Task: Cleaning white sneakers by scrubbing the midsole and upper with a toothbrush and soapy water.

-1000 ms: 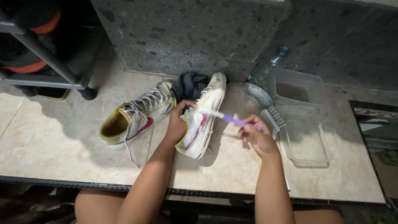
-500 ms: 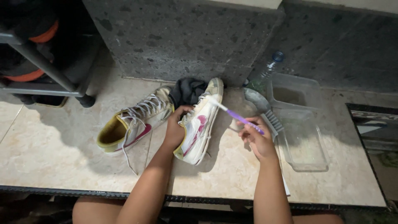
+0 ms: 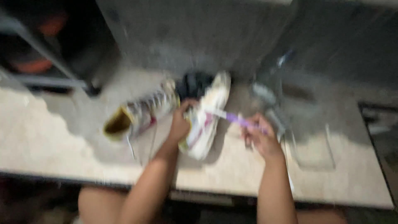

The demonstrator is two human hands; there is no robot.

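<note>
The view is blurred by motion. My left hand [image 3: 181,124] grips a white sneaker with pink markings [image 3: 206,118] that lies tilted on a pale stone ledge [image 3: 49,145]. My right hand [image 3: 259,137] holds a purple toothbrush [image 3: 236,119], its head resting against the side of that sneaker. A second sneaker with a yellow lining [image 3: 137,114] lies to the left, laces loose. A dark cloth [image 3: 195,83] sits behind the two shoes.
A clear plastic tub [image 3: 311,137] stands on the ledge to the right, with a scrub brush [image 3: 265,93] and a plastic bottle [image 3: 284,62] behind it. A dark speckled wall rises at the back. A metal rack [image 3: 45,70] stands at the far left.
The camera has swung, blurring the picture. The toothbrush head has shifted down from the sneaker's toe end onto its side. My left hand keeps its grip on the shoe.
</note>
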